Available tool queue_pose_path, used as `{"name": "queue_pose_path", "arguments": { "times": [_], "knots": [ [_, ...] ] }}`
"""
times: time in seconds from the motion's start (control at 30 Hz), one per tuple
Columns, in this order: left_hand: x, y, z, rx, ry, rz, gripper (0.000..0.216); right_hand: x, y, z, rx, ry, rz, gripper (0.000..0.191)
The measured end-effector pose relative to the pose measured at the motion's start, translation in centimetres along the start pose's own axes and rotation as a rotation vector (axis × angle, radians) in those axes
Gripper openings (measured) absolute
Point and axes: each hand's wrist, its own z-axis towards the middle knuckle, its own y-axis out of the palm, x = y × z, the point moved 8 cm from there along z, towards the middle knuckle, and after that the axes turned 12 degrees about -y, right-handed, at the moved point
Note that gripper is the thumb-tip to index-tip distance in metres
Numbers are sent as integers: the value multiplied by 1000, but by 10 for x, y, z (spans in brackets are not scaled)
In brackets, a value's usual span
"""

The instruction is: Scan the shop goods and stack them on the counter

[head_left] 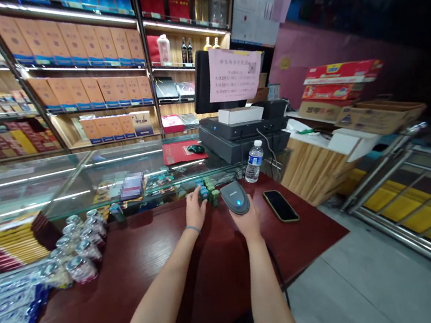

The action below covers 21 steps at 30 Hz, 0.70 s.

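Observation:
My right hand is wrapped around a grey handheld barcode scanner, which shows a lit blue spot on its top. A black cable trails from below that hand past the table's edge. At a cluster of small green containers, my left hand has its fingers and thumb around a small blue container at the cluster's near left side; the fingertips are partly hidden. Right of the scanner lies a phone, screen up. A water bottle stands upright just behind.
Several small jars, blue-white packets and a stack of maroon-yellow packs occupy the red-brown table's left. A glass counter runs behind, bearing a monitor and red mat. Metal railing stands right.

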Motion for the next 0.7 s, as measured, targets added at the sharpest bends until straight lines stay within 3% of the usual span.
{"name": "queue_pose_path", "arguments": {
  "times": [0.13, 0.37, 0.57, 0.7],
  "knots": [
    [10, 2, -4, 10, 110, 80, 44, 0, 1, 0, -20, -8, -14, 38],
    [16, -5, -7, 16, 135, 85, 26, -3, 5, 0, -36, -23, -33, 34],
    [13, -9, -9, -7, 96, 24, 15, -5, 8, -1, -43, -62, -91, 33],
    [1, -25, -12, 51, -7, -118, 11, -8, 10, -1, -45, -84, -110, 32]
  ]
}}
